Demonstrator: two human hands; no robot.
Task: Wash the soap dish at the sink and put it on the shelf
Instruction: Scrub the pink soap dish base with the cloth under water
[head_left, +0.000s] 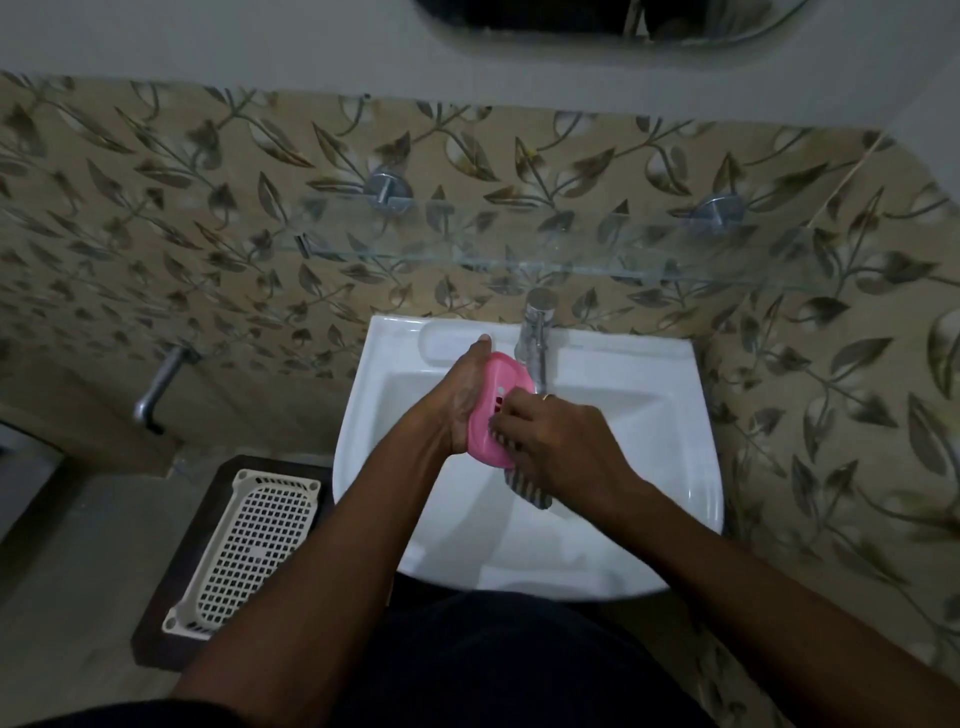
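Lying well left of the grip, a white basket (249, 545) sits on a dark stand beside the sink (649, 415). The left hand (457, 400) cups the pink dish (501, 384) from its left side, palm against the rim and fingers running up behind it, one fingertip showing above the top edge. The dish stands on edge over the basin, its hollow face turned toward the right hand (561, 441). That hand's fingers are curled round a striped cloth (527, 486) and press it against the dish's face; the cloth's loose end hangs just below the grip. The tap (535, 338) rises just behind and right of the dish. The glass shelf (519, 254) hangs on the wall above the grip, well apart from both hands.
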